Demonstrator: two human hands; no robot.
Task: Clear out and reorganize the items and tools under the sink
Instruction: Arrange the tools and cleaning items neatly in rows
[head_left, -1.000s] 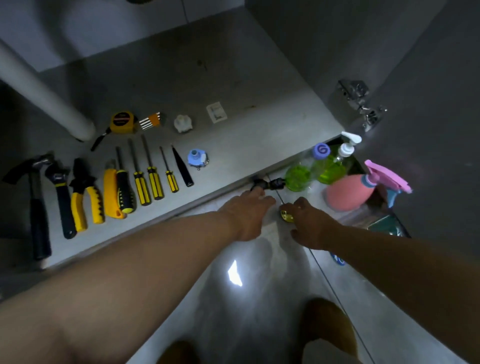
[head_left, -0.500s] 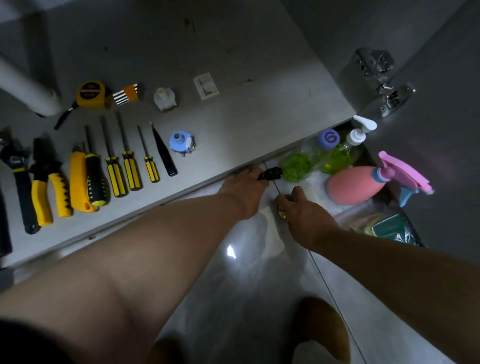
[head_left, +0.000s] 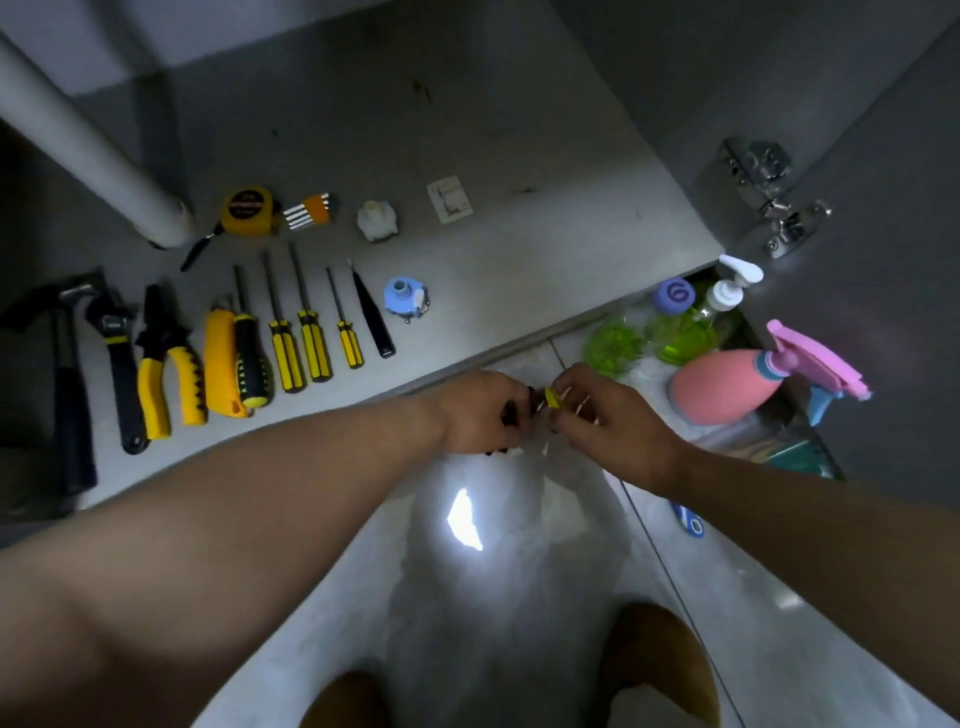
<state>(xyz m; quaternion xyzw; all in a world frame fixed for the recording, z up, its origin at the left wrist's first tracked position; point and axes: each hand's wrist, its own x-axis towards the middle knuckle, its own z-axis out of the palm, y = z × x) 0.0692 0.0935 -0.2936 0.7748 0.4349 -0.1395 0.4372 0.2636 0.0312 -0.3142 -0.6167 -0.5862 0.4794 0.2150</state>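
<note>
While the hammer (head_left: 70, 384), pliers (head_left: 166, 374) and screwdrivers (head_left: 306, 332) lie in a row on the cabinet floor (head_left: 519, 249) at the left, the left hand (head_left: 480, 410) curls round a small black piece (head_left: 519, 408). The right hand (head_left: 610, 421) pinches a small yellow piece (head_left: 552, 399) just beside it, both above the tiled floor (head_left: 467, 597) before the cabinet edge. I cannot tell what the pieces are, but they look light, hard and easily fumbled, so a fingertip pinch seems right, whereas the pink spray bottle (head_left: 722, 384) further right wants holding by its neck.
</note>
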